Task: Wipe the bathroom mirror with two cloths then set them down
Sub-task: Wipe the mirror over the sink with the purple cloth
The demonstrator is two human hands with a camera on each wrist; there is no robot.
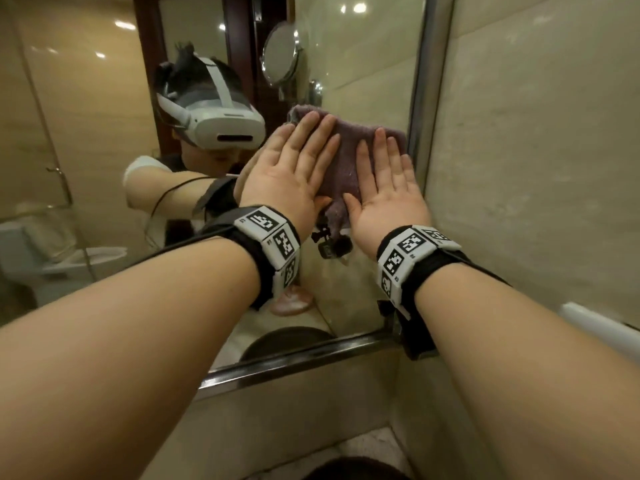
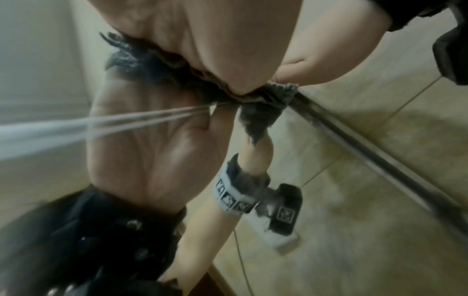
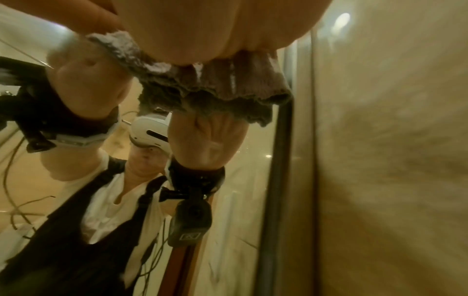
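Head view, near to far: two bare forearms reaching forward, each wrapped at the wrist by a black strap carrying a white band of square markers. Beyond the wrists, left hand [image 1: 287, 174] and right hand [image 1: 388, 188] laid flat side by side, fingers straight and slightly spread, palms pressing a mauve cloth [image 1: 346, 157] against the bathroom mirror [image 1: 363, 64]. Only one cloth clearly made out; whether a second lies beneath or folded in, impossible to tell. Cloth sitting near the mirror's right edge, its right corner almost touching the metal frame [image 1: 420, 98], a loose end hanging down between the two thumbs. Marbled beige wall tile [image 1: 536, 150] just right of the frame. Lower frame rail running across below the wrists.

Left wrist view, blurred: palm of the left hand [image 2: 190, 40] bearing down on dark crumpled fabric [image 2: 266, 96], reflected palm and marker band meeting it in the glass.

Right wrist view: heel of the right hand [image 3: 215, 30] on the ruffled edge of the cloth [image 3: 202, 84], close beside the vertical frame [image 3: 281, 160].

Farthest, in the reflection: person in a white headset [image 1: 221, 123], pale top and dark harness; round magnifying mirror [image 1: 280, 53] on its arm; dark wooden door frame; white toilet [image 1: 52, 251] at lower left.
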